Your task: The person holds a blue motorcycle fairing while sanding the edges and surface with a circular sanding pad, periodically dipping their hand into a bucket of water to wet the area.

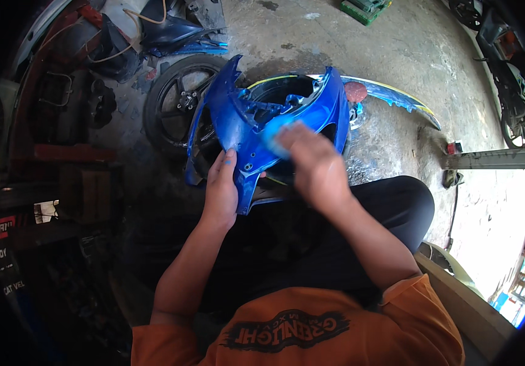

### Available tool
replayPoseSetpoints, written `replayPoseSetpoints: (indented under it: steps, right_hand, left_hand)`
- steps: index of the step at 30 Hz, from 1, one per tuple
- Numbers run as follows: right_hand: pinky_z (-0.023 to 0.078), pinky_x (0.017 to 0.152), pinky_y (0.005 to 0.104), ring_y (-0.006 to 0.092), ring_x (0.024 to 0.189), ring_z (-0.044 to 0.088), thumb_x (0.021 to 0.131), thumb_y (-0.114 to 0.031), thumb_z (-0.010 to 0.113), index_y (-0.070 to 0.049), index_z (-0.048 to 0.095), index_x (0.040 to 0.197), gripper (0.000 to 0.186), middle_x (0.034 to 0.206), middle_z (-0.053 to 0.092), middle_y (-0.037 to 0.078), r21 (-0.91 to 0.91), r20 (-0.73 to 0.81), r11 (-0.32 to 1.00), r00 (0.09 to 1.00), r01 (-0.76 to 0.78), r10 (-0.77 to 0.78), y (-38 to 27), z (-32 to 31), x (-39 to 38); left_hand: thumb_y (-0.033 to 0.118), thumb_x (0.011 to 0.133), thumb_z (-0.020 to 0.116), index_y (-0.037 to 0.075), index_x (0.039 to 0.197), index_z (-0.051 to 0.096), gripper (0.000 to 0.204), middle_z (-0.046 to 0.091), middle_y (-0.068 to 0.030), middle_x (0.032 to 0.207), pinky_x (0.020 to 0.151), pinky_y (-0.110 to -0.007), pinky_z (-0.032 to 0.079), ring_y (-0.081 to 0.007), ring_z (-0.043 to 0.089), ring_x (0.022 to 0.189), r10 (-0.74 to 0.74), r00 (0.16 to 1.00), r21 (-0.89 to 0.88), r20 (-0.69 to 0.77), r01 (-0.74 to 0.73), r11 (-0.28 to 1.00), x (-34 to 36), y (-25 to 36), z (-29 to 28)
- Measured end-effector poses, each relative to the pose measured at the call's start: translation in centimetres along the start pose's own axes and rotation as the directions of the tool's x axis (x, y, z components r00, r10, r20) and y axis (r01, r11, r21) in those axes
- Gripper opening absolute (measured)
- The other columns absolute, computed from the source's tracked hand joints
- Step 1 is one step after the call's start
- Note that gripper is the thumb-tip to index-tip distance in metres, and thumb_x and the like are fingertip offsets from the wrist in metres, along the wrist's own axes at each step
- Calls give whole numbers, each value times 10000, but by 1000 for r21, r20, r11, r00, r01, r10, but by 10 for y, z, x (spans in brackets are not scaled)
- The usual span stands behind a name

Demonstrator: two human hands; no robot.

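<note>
A glossy blue motorcycle fairing panel (229, 116) with curved arms and cut-outs stands tilted above my lap. My left hand (221, 189) grips its lower left edge, thumb on the front face and the other fingers partly hidden behind. My right hand (320, 168) is smeared by motion, pressing a light-blue pad or cloth (279, 135) against the middle of the panel. Whether that is a sponge or a rag I cannot tell. Small round holes show in the panel between my hands.
A black spoked wheel (152, 116) lies behind the panel at left. To the right are a reddish round disc (355, 92) and a blue curved strip with yellow edging (406, 100). Dark body parts (174, 33) lie far left, a green crate (365, 11) far back, a grey beam (494, 159) at right.
</note>
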State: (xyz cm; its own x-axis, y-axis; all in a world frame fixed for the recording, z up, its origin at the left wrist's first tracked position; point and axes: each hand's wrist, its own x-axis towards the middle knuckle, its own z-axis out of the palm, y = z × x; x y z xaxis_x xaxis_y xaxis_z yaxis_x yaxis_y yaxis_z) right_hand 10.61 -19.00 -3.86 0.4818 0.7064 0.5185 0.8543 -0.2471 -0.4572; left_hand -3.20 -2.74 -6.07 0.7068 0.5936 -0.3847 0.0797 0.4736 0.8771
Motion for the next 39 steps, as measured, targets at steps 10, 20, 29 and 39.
replayPoseSetpoints:
  steps: [10, 20, 29, 39]
  right_hand:
    - [589, 1011, 458, 387, 1200, 706, 821, 75, 603, -34, 738, 1212, 427, 1269, 739, 188, 21, 66, 990, 989, -137, 136, 8, -12, -2]
    - [560, 1059, 472, 404, 1199, 697, 790, 102, 584, -45, 736, 1220, 479, 1227, 745, 195, 57, 47, 994, 995, -91, 89, 6, -7, 1]
    - [567, 1025, 471, 379, 1204, 702, 822, 90, 601, -40, 730, 1157, 382, 1222, 743, 174, 82, 33, 996, 999, 24, -27, -6, -10, -1]
    - [575, 1005, 451, 367, 1200, 716, 791, 93, 615, -45, 726, 1216, 460, 1242, 742, 173, 98, 42, 994, 998, 50, -54, -21, 1, -5]
  left_hand:
    - [337, 1153, 435, -20, 1359, 582, 438, 758, -155, 1104, 919, -350, 576, -217, 746, 922, -36, 991, 21, 128, 34, 999, -6, 14, 5]
    - [334, 1155, 432, -16, 1348, 581, 426, 749, -163, 1086, 915, -351, 573, -203, 736, 932, -40, 992, 12, 121, 39, 999, -7, 14, 7]
    - [336, 1137, 475, -33, 1386, 576, 456, 750, -165, 1119, 901, -350, 582, -215, 738, 925, 6, 1000, -24, -9, -6, 1000, -8, 12, 13]
    - [348, 1128, 526, -41, 1401, 603, 481, 720, -96, 1231, 1006, -292, 507, -136, 669, 1105, 27, 999, -26, 22, -27, 999, -14, 2, 7]
